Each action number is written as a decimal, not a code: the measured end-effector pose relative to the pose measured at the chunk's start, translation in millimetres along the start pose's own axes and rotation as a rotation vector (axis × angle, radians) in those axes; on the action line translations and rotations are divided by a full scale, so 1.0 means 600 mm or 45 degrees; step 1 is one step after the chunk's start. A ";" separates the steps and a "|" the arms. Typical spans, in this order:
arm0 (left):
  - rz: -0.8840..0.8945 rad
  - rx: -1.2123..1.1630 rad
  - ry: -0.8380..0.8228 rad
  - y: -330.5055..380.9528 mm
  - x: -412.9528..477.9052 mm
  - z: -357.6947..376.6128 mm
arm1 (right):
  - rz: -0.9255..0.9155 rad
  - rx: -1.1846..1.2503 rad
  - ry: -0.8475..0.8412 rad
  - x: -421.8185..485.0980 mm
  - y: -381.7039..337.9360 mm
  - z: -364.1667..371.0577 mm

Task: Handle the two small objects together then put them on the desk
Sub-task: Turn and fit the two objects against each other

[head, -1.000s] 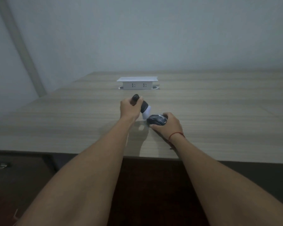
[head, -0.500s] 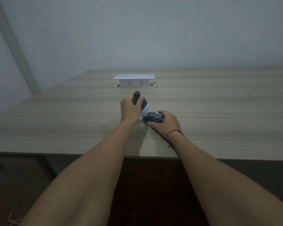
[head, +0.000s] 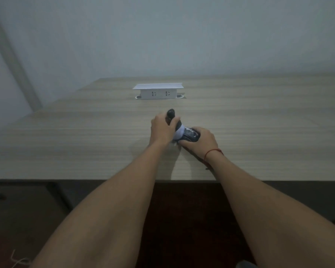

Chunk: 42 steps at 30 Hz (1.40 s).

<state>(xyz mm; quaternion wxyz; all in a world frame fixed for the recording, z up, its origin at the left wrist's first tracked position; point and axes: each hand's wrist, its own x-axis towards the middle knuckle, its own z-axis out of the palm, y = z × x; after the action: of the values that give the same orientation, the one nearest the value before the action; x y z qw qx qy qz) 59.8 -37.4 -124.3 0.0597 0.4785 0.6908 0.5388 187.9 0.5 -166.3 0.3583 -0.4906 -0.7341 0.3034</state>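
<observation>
Black-and-white handle (head: 174, 122) gripped in left hand (head: 161, 130), dark mouse (head: 190, 134) clasped in right hand (head: 203, 140), touching above desk (head: 85, 142)
</observation>
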 end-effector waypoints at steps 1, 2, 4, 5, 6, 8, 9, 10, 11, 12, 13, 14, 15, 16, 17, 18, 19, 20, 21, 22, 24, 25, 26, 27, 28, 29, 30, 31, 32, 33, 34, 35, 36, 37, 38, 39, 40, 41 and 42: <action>-0.037 0.038 0.012 -0.006 -0.003 0.000 | 0.009 0.004 0.006 -0.001 0.000 0.000; -0.071 0.076 0.026 -0.010 -0.005 -0.003 | 0.017 0.001 0.016 -0.002 0.001 0.000; -0.056 0.106 0.042 -0.007 0.000 -0.012 | 0.038 0.002 0.028 -0.001 0.002 0.000; -0.029 0.068 0.060 0.000 0.004 -0.014 | 0.044 0.005 0.028 -0.001 0.003 0.000; -0.006 -0.003 0.087 0.008 0.008 -0.015 | 0.046 0.009 0.026 0.001 0.004 0.000; 0.020 -0.081 0.120 0.012 0.007 -0.005 | 0.034 0.012 0.028 0.002 0.005 0.001; 0.005 -0.063 0.100 0.008 0.000 0.000 | 0.023 0.012 0.034 0.003 0.004 0.001; -0.038 -0.036 0.084 0.000 -0.009 0.007 | 0.008 0.011 0.039 0.004 0.005 0.001; -0.080 -0.019 0.105 -0.009 -0.017 0.012 | -0.006 0.009 0.040 0.003 0.005 0.001; -0.117 -0.006 0.144 -0.016 -0.022 0.014 | -0.016 0.002 0.040 0.004 0.006 0.000; -0.123 0.014 0.178 -0.018 -0.024 0.013 | -0.025 -0.003 0.035 0.005 0.007 -0.001; -0.105 0.032 0.191 -0.013 -0.024 0.011 | -0.031 -0.012 0.021 0.006 0.007 -0.002; -0.067 0.033 0.190 -0.006 -0.021 0.008 | -0.041 -0.023 0.002 0.007 0.007 -0.002; -0.020 0.015 0.184 0.003 -0.018 0.006 | -0.051 -0.041 -0.013 0.008 0.007 -0.001; 0.028 -0.005 0.183 0.011 -0.015 0.006 | -0.066 -0.061 -0.026 0.008 0.006 -0.001; 0.055 -0.010 0.173 0.016 -0.014 0.008 | -0.075 -0.078 -0.034 0.008 0.006 0.000; 0.066 0.006 0.157 0.015 -0.016 0.013 | -0.080 -0.086 -0.040 0.008 0.006 0.001; 0.044 0.033 0.145 0.010 -0.019 0.016 | -0.085 -0.083 -0.045 0.008 0.006 0.002; 0.003 0.068 0.147 0.003 -0.021 0.017 | -0.088 -0.082 -0.045 0.007 0.007 0.002; -0.045 0.116 0.151 -0.005 -0.022 0.014 | -0.094 -0.084 -0.038 0.006 0.007 0.002; -0.075 0.195 0.140 -0.014 -0.018 0.005 | -0.101 -0.094 -0.032 0.004 0.005 0.000; -0.062 0.180 0.144 -0.014 -0.013 -0.002 | -0.099 -0.097 -0.039 0.004 0.004 0.000; -0.041 0.121 0.161 -0.011 -0.008 -0.005 | -0.093 -0.098 -0.052 0.004 0.003 -0.001; -0.014 0.041 0.190 -0.004 -0.007 -0.005 | -0.085 -0.099 -0.064 0.004 0.001 -0.002; 0.008 -0.028 0.217 0.002 -0.007 -0.003 | -0.076 -0.096 -0.074 0.003 0.001 -0.002; 0.022 -0.062 0.218 0.007 -0.010 0.002 | -0.062 -0.084 -0.084 0.002 0.001 -0.002; 0.023 -0.065 0.186 0.009 -0.015 0.008 | -0.054 -0.058 -0.093 0.000 -0.001 -0.003; 0.010 -0.046 0.147 0.006 -0.019 0.013 | -0.049 -0.033 -0.099 -0.001 -0.001 -0.003; -0.014 -0.017 0.130 0.000 -0.021 0.015 | -0.053 -0.017 -0.099 0.000 0.000 -0.004; -0.048 0.026 0.132 -0.007 -0.021 0.014 | -0.058 -0.021 -0.101 0.002 0.003 -0.005; -0.081 0.085 0.133 -0.014 -0.018 0.010 | -0.065 -0.032 -0.111 0.005 0.006 -0.007; -0.090 0.146 0.120 -0.020 -0.014 0.005 | -0.067 -0.039 -0.126 0.006 0.007 -0.010; -0.076 0.187 0.098 -0.023 -0.009 0.000 | -0.067 -0.037 -0.142 0.006 0.006 -0.013; -0.045 0.189 0.087 -0.021 -0.005 -0.006 | -0.063 -0.030 -0.151 0.006 0.005 -0.017; -0.009 0.167 0.097 -0.016 -0.001 -0.010 | -0.063 -0.022 -0.158 0.005 0.004 -0.021; 0.019 0.128 0.111 -0.007 0.001 -0.012 | -0.061 -0.020 -0.165 0.006 0.004 -0.023; 0.044 0.086 0.129 0.001 0.002 -0.011 | -0.067 -0.021 -0.169 0.006 0.005 -0.024; 0.058 0.048 0.138 0.008 0.000 -0.008 | -0.079 -0.021 -0.175 0.007 0.006 -0.025; 0.071 0.024 0.135 0.013 -0.002 -0.002 | -0.093 -0.020 -0.180 0.007 0.007 -0.026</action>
<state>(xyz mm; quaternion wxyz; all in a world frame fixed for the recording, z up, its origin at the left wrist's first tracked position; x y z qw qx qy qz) 64.5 -39.5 -118.0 0.0035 0.4689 0.6843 0.5584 201.5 7.4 -159.8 0.3128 -0.4435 -0.7773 0.3182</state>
